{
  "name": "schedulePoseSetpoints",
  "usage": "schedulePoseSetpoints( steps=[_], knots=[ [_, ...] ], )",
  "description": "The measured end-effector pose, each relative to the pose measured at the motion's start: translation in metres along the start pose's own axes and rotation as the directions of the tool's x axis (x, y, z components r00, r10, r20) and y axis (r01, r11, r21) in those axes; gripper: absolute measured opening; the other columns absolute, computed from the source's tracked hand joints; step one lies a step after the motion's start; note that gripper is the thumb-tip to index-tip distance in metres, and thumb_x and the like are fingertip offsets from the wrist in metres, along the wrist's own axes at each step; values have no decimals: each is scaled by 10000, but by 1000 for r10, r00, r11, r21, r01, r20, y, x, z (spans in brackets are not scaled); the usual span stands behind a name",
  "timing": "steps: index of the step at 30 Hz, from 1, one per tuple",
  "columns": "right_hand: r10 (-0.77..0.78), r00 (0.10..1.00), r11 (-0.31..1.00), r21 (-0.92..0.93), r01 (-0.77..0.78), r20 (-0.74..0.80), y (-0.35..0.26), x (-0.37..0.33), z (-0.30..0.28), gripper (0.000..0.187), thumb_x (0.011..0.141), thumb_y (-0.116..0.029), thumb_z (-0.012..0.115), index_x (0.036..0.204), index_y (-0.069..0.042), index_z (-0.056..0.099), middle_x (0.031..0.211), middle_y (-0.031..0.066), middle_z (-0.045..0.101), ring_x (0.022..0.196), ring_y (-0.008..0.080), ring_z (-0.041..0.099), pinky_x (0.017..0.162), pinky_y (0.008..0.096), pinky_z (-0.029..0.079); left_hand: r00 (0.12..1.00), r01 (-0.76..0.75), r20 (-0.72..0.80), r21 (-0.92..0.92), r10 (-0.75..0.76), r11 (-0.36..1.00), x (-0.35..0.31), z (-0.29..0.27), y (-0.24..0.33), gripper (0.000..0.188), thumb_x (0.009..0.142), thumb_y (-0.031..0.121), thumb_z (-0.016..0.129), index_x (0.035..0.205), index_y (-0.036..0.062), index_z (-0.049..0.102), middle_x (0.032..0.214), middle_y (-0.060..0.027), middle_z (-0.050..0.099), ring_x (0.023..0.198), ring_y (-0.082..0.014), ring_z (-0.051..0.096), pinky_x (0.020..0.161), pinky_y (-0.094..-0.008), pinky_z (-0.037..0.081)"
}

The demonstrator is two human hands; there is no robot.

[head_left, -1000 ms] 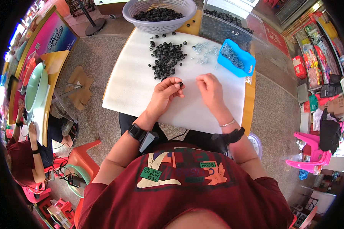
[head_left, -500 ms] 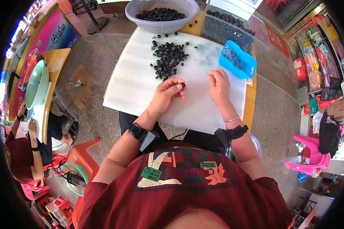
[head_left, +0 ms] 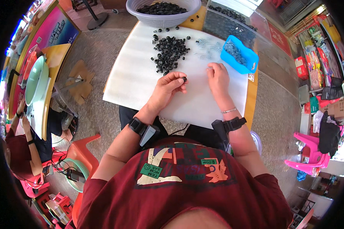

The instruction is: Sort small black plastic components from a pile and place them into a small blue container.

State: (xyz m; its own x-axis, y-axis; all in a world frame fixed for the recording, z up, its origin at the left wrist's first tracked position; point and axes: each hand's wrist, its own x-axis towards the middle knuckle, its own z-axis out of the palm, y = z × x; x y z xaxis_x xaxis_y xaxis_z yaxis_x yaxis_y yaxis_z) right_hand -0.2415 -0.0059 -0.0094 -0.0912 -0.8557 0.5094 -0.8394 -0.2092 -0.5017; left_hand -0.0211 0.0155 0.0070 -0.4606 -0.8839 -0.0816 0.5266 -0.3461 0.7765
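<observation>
Pinching small round black part [head_left: 184, 79] in our left hand [head_left: 167, 87]; our right hand [head_left: 218, 79] pinches tiny pale piece [head_left: 209, 68] near blue tray [head_left: 250, 63].

Dark lettering I make out remotely on the green patches [head_left: 151, 170] of the shirt [head_left: 179, 206], white characters across the purple-blue board [head_left: 51, 47] at left, a small square code [head_left: 38, 39] there, a patterned label [head_left: 251, 77] at the tabletop's [head_left: 130, 86] right edge

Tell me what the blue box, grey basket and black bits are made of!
Blue box: probably plastic; smooth, shiny, evenly coloured. Grey basket: likely plastic too; duller, with many small holes. Black bits: plastic or rubber, perhaps; dark with glints.
</observation>
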Motion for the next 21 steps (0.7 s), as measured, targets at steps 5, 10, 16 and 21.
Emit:
schedulePoseSetpoints(
  steps=[5, 10, 16, 21],
  knots=[
    [2, 1000, 999, -32, -2, -1, 2, 2, 3, 101, 779, -7, 596, 863, -56, 569, 840, 130, 599, 775, 336, 579, 690, 429, 480, 1000, -3, -4, -25, 3, 1000, 1, 1, 0, 184, 939, 42, 532, 1110, -8, 581, 971, -83, 619, 791, -128, 587, 753, -274, 514],
    [135, 980, 916, 358, -180, 146, -29, -1, -8, 150, 810, 8, 602, 944, -48, 635, 845, 81, 632, 695, 196, 606, 649, 305, 497, 1000, 12, 2, -54, -12, 998, 1, -4, 0, 192, 947, 44, 526, 1126, -9, 572, 980, -89, 618, 795, -135, 591, 750, -276, 515],
    [94, 951, 720, 640, -269, 295, -85, -7, -24, 155, 839, -7, 619, 977, -26, 685, 871, 48, 639, 718, 108, 592, 661, 245, 485, 999, -27, 23, -61, 28, 998, 4, -5, -4, 181, 952, 67, 536, 1110, -10, 578, 964, -79, 625, 788, -134, 597, 749, -277, 522],
    [10, 975, 858, 498, -123, 224, -96, -15, -24, 181, 847, 1, 601, 1000, -35, 692, 899, 75, 629, 751, 162, 613, 675, 284, 499, 999, -27, 22, -61, 28, 998, 3, -10, -7, 177, 953, 67, 534, 1106, -7, 586, 966, -55, 625, 808, -122, 591, 749, -273, 514]
  ],
)
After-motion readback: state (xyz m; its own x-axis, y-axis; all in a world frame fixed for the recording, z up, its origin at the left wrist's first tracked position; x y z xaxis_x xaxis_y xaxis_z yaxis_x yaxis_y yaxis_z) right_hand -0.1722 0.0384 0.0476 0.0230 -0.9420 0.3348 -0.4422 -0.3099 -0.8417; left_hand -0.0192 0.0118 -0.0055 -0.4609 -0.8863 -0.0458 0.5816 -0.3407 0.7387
